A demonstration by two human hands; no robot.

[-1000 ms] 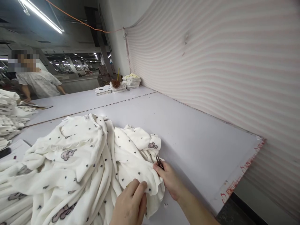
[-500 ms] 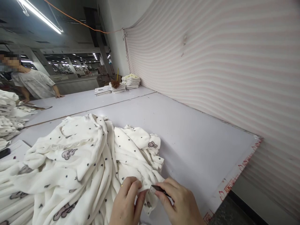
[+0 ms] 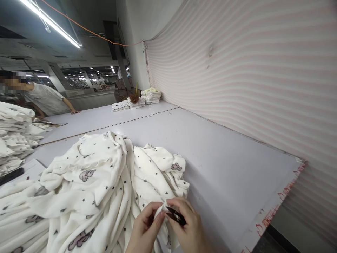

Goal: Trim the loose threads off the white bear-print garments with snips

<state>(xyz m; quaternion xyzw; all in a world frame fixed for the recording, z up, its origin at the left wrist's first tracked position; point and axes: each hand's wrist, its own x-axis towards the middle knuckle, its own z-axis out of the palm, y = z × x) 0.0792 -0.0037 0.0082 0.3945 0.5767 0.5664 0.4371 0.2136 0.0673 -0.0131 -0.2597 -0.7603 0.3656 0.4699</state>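
A heap of white garments printed with small dark hearts and grey bunnies lies on the pale table. My left hand pinches a bit of the garment's edge near the front of the heap. My right hand is closed round small dark thread snips, whose tip meets the pinched cloth between the two hands.
A stack of folded white garments stands at the left. Further folded piles sit at the far end by the striped wall. Another person in a light T-shirt leans on the far table. The table's chipped corner is to the right.
My right hand with the snips came back from the garment's right edge to meet my left hand, which lifted a pinched bit of cloth. The view shifted slightly.
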